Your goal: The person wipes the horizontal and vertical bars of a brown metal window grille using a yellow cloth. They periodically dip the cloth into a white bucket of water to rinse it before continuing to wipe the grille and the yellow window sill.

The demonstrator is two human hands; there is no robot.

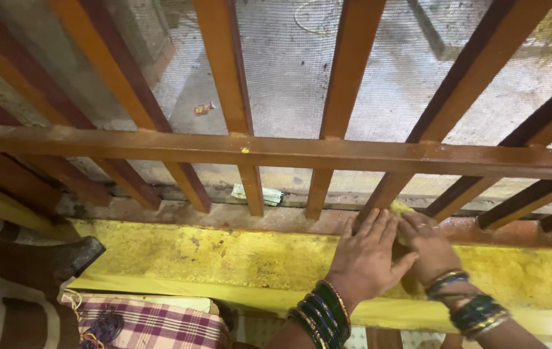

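I have both hands down on the yellow sill under the window bars, side by side and touching at the thumbs. My left hand lies flat with the fingers spread, closed on nothing. My right hand is pressed over a yellow cloth whose corner pokes out past my fingertips at the foot of a bar; whether the fingers grip it or only press it flat, I cannot tell. Bangles sit on both wrists. The cloth lies at the back edge of the sill, where the yellow paint meets the rusty red strip below the bars. I judge I am in the middle of wiping along that back edge. The next move calls for steady downward pressure and a slide along the strip, keeping the cloth tucked under my fingers so it does not snag on the bars. A checked fabric lies lower left, well apart from my hands
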